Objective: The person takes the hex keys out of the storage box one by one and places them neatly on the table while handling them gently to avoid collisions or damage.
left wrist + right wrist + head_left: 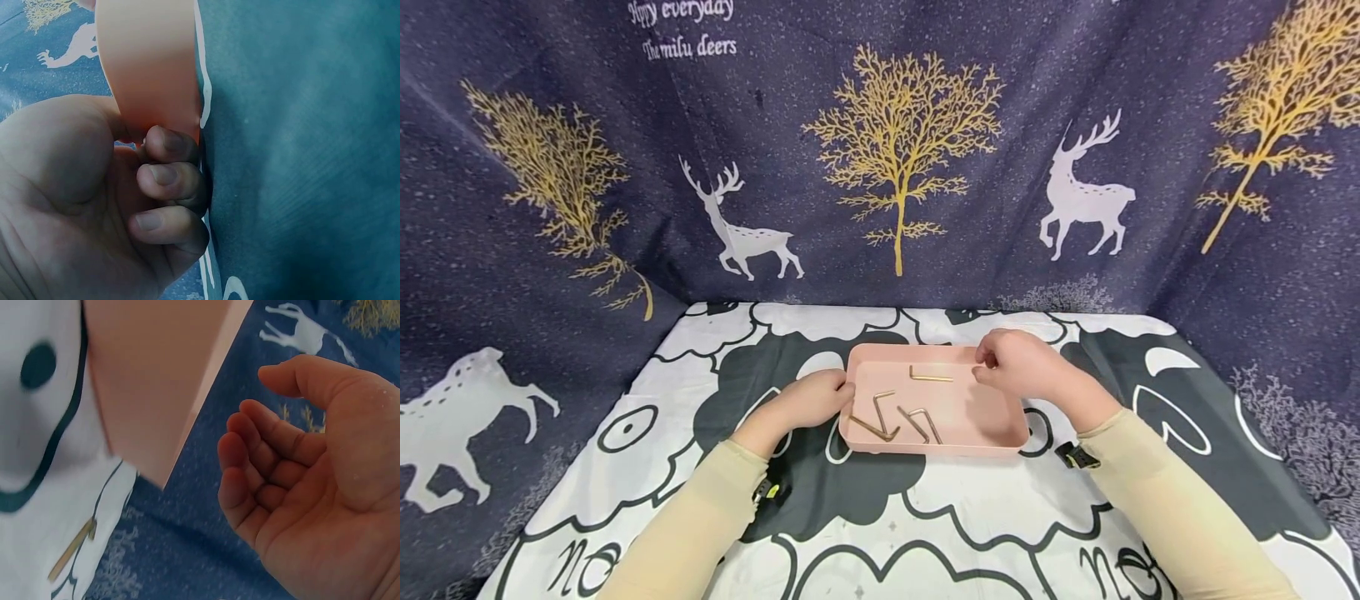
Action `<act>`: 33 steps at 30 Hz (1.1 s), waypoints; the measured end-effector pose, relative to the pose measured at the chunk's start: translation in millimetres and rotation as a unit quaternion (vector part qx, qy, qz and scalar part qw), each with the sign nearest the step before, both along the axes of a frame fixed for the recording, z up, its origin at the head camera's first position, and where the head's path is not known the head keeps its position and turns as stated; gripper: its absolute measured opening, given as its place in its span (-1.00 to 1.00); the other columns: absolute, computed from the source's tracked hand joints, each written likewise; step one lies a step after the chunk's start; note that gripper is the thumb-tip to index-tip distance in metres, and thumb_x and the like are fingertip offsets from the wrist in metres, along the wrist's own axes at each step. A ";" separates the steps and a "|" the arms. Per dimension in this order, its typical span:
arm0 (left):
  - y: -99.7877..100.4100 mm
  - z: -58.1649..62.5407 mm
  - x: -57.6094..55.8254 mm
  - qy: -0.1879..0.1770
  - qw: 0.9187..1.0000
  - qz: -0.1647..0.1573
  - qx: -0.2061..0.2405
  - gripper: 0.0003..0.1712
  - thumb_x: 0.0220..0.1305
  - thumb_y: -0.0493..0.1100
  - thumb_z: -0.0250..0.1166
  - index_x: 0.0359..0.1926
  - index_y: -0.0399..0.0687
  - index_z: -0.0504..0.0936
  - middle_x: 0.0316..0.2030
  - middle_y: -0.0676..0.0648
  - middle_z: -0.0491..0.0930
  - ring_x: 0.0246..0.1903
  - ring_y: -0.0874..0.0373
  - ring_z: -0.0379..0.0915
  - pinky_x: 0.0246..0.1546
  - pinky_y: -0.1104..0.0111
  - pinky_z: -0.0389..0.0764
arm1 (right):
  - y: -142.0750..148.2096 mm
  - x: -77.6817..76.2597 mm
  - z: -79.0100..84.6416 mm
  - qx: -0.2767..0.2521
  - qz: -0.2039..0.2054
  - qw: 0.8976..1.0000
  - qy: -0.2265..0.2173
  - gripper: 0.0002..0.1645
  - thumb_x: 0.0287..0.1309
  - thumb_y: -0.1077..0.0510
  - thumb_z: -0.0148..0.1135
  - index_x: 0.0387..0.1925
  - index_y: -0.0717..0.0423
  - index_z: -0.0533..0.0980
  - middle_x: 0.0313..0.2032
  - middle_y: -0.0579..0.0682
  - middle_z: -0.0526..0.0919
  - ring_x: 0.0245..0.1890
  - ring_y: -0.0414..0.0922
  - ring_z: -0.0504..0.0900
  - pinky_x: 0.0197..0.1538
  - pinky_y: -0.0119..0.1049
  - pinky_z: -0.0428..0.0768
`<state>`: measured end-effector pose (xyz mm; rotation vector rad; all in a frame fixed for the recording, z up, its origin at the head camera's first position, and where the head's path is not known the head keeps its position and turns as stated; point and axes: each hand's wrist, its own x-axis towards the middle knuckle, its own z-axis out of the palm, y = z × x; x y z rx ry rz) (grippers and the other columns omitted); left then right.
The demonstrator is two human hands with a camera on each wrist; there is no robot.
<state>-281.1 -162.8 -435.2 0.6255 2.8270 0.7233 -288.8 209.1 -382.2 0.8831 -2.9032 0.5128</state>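
A shallow pink tray (977, 437) lies on the patterned cloth. Several brass-coloured L-shaped hex keys (932, 379) are inside it, most of them toward its left end. My left hand (811, 398) grips the tray's left side; in the left wrist view its fingertips (164, 175) curl in by the pink wall. Over the tray's far right corner hovers my right hand (1026, 362). From the right wrist view, that hand's fingers are loosely bent, thumb apart, with nothing between them.
In the right wrist view another brass-coloured piece (72, 550) lies on the white cloth beyond the tray. A dark blue curtain (850, 250) with deer and trees hangs behind the table. The black-and-white cloth (985, 500) spreads in front of the tray.
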 end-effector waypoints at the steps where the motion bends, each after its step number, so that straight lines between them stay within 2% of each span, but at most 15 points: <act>1: 0.1 0.3 0.2 0.001 1.000 0.000 0.000 -0.60 0.71 -0.12 0.00 -0.38 0.02 0.57 -0.47 0.03 0.50 -0.47 0.11 0.40 -0.33 0.22 0.42 | -3.1 1.7 -0.3 0.003 0.006 1.000 0.003 -0.90 0.32 0.16 0.46 -0.23 0.10 0.68 -0.37 -0.12 0.58 -0.42 -0.18 0.46 -0.20 -0.12 0.55; 12: 0.1 0.1 0.4 -0.003 1.000 0.000 -0.002 -0.60 0.72 -0.11 0.00 -0.37 0.02 0.57 -0.47 0.03 0.50 -0.49 0.12 0.39 -0.35 0.23 0.40 | -27.9 12.4 -8.6 0.014 0.042 0.998 0.041 -0.90 0.23 0.17 0.47 -0.33 0.04 0.66 -0.40 -0.10 0.59 -0.43 -0.22 0.42 -0.23 -0.18 0.52; 19: 0.1 0.8 0.7 -0.003 1.000 0.001 0.000 -0.60 0.71 -0.11 0.00 -0.38 0.01 0.55 -0.48 0.02 0.48 -0.49 0.12 0.38 -0.36 0.23 0.39 | -37.5 17.8 -11.3 0.015 0.057 0.997 0.042 -0.90 0.24 0.17 0.48 -0.32 0.06 0.66 -0.42 -0.17 0.57 -0.43 -0.23 0.44 -0.20 -0.19 0.56; 24: -0.2 1.1 0.9 -0.005 1.000 0.002 0.000 -0.59 0.72 -0.11 0.01 -0.39 0.00 0.54 -0.48 0.02 0.46 -0.50 0.12 0.36 -0.38 0.24 0.38 | -43.1 22.2 -16.1 0.020 0.082 0.992 0.096 -0.90 0.17 0.15 0.51 -0.35 0.07 0.71 -0.44 -0.17 0.64 -0.40 -0.22 0.52 -0.15 -0.16 0.63; 28: -0.2 1.2 0.9 -0.004 1.000 0.004 0.001 -0.60 0.71 -0.11 0.01 -0.39 0.00 0.53 -0.49 0.02 0.46 -0.51 0.12 0.36 -0.38 0.24 0.38 | -47.5 24.9 -19.8 0.031 0.081 0.988 0.127 -0.91 0.08 0.11 0.51 -0.43 -0.01 0.71 -0.50 -0.24 0.57 -0.42 -0.23 0.50 -0.21 -0.18 0.57; 33: 0.6 -0.2 1.6 -0.007 1.000 0.006 0.002 -0.60 0.72 -0.10 0.00 -0.38 0.00 0.54 -0.48 0.01 0.47 -0.50 0.11 0.37 -0.38 0.24 0.38 | -48.9 27.1 -23.7 0.027 0.097 0.990 0.095 -0.92 0.07 0.14 0.47 -0.45 0.00 0.68 -0.48 -0.25 0.49 -0.45 -0.32 0.41 -0.28 -0.32 0.50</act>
